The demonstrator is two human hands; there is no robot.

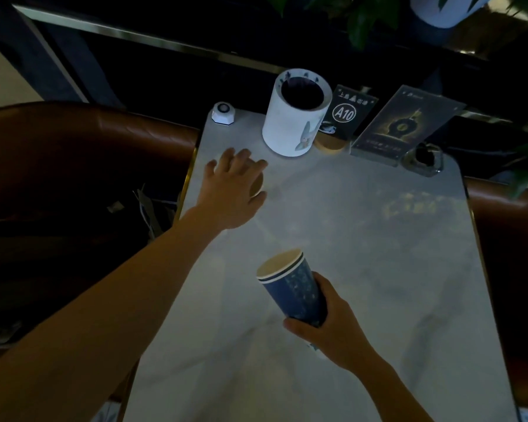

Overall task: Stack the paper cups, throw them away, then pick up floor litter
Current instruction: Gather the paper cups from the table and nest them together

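A dim room with a pale marble table [363, 239] between brown leather seats. The right hand [333, 327] is wrapped around the lower wall of the nested blue paper cups [293, 287], tilted with rims away from the palm; they are probably light and easily crushed, so hold gently. The left hand [235, 190] hangs spread over another cup [256, 185], mostly hidden beneath it, not visibly gripping it.

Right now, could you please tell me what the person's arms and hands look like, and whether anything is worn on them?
Both forearms are bare, with no sleeves in view. The left hand and right hand carry no gloves, and no rings, watch or bracelets can be made out in the dim light.
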